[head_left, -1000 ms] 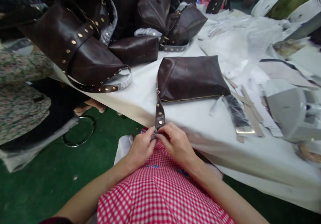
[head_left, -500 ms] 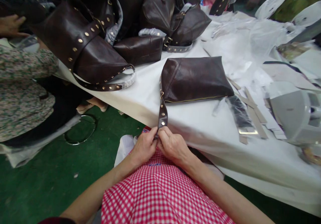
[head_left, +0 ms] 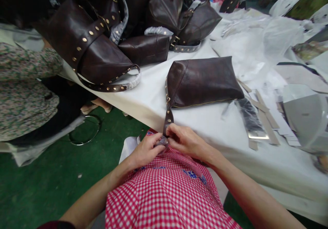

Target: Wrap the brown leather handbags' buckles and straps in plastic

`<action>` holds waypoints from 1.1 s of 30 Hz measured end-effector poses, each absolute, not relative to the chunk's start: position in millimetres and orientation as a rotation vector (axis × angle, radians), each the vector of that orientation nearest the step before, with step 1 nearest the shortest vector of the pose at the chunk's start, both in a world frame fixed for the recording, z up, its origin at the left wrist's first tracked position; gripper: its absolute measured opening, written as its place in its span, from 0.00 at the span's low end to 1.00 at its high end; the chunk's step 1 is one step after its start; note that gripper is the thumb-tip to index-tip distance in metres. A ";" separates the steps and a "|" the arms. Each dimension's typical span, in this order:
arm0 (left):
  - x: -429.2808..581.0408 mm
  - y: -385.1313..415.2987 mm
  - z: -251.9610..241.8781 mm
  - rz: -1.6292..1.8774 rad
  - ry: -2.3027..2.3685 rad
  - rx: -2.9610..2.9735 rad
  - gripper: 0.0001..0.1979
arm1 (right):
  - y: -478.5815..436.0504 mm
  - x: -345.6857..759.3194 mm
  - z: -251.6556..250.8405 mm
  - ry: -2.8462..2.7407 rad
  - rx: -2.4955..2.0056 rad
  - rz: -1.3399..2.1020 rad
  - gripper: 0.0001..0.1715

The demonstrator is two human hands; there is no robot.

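Observation:
A dark brown leather bag [head_left: 205, 82] lies flat on the white table [head_left: 143, 99]. Its studded strap [head_left: 168, 116] hangs over the near table edge toward me. My left hand [head_left: 147, 150] is closed on the strap's lower end, where something clear, like a plastic wrap, shows between the fingers. My right hand [head_left: 188, 142] pinches the strap just above, fingers pressed together. Both hands meet at my waist, over my red checked apron [head_left: 164, 194].
A pile of brown studded bags [head_left: 97, 51] fills the far left of the table. Clear plastic sheets [head_left: 256, 41] and card strips [head_left: 263, 119] lie at the right. A person in a floral top [head_left: 23, 85] sits at the left. A metal ring [head_left: 85, 130] lies on the green floor.
My hands have shifted slightly along the strap end, the right hand moving up and right. The other person's hand seen at the upper left half a second ago is out of view.

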State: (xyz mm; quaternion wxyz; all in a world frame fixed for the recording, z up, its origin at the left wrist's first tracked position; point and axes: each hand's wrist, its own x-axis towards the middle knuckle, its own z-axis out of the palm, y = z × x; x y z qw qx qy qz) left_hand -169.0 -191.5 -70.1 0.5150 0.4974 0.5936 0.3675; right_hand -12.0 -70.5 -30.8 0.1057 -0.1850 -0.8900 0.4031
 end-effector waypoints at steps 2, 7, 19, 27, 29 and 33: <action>-170.6 -193.7 -72.1 0.936 1.320 1.014 0.06 | -56.9 -9.8 -27.0 -2.519 -0.689 1.067 0.02; -177.0 -199.3 -72.0 1.038 1.205 0.719 0.15 | -33.3 -4.9 -31.8 -2.223 -1.204 1.383 0.15; -192.3 -198.1 -77.2 1.143 1.379 0.480 0.17 | -43.2 -60.2 -66.0 -1.622 -1.176 1.977 0.10; -200.8 -169.7 -70.7 0.984 1.510 0.809 0.14 | -41.9 -60.2 -70.5 -1.947 -1.201 1.705 0.09; -200.1 -164.0 -74.2 0.997 1.496 0.761 0.15 | -43.6 -61.1 -70.6 -1.976 -1.203 1.686 0.09; -199.3 -154.3 -82.8 1.016 1.461 0.597 0.17 | -46.6 -61.0 -69.4 -2.049 -1.139 1.657 0.12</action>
